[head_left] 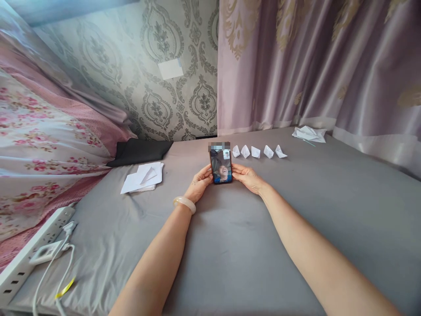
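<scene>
A smartphone (221, 164) stands upright in the middle of the head view, its lit screen facing me with a video call on it. My left hand (199, 182), with a pale bangle (184, 204) at the wrist, grips the phone's left edge. On the right edge, the fingers of my right hand (247, 176) are closed on the same phone. Just behind and right of the phone, several folded white paper boats (255, 152) sit in a row. The fingertips behind the phone are hidden.
White paper sheets (144, 177) lie at left, near a folded black cloth (141, 150). More folded paper (309, 134) rests at the back right. A power strip (36, 245) with white cables (49, 272) runs along the left front. Curtains (279, 66) hang behind the grey sheet (230, 254).
</scene>
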A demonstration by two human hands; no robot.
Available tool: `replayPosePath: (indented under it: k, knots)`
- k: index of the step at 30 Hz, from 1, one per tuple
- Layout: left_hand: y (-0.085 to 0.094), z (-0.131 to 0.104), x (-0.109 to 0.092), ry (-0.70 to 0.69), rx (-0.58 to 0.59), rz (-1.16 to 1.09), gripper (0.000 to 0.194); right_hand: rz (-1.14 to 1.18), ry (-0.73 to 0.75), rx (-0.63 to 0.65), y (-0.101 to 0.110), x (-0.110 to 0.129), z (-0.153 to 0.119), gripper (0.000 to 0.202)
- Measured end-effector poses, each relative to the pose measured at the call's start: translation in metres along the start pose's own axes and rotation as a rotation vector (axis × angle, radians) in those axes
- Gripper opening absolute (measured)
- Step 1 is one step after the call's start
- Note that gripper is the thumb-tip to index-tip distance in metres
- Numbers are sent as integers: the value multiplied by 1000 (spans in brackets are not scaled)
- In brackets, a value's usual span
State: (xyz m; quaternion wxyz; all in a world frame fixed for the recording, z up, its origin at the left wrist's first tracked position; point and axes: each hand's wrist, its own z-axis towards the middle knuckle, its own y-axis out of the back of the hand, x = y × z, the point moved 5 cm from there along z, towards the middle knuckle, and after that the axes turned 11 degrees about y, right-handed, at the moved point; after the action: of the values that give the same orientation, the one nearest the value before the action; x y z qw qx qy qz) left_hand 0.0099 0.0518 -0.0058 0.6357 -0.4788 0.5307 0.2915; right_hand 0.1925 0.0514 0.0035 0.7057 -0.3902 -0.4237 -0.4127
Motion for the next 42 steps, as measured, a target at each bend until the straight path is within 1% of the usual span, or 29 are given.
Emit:
replayPosePath:
  k: [6,13,17,20,27,31,34,38,42]
  knots:
    - [0,0,0,-5,-9,12,71,9,25,24,-1,0,-1,49]
    - [-1,-1,-1,16,-38,-36,73,15,4,-4,-4,3,-1,50]
    - [-2,-1,-2,26,-42,-56,70,56,-18,-81,-4,3,-1,38]
    - [-1,0,-3,49,-39,-59,71,74,-29,-110,-3,1,-1,39]
    - [2,3,-2,95,-7,-70,71,46,-27,-27,-3,0,-1,46]
    - [4,3,-1,77,-21,-57,73,18,-5,-13,-1,0,0,47]
    - [4,3,-1,59,-9,-32,71,12,0,11,0,-3,0,49]
    - [4,3,-1,59,6,0,68,10,5,22,2,-5,1,49]
    - [5,3,0,54,18,18,73,22,7,32,0,-4,2,45]
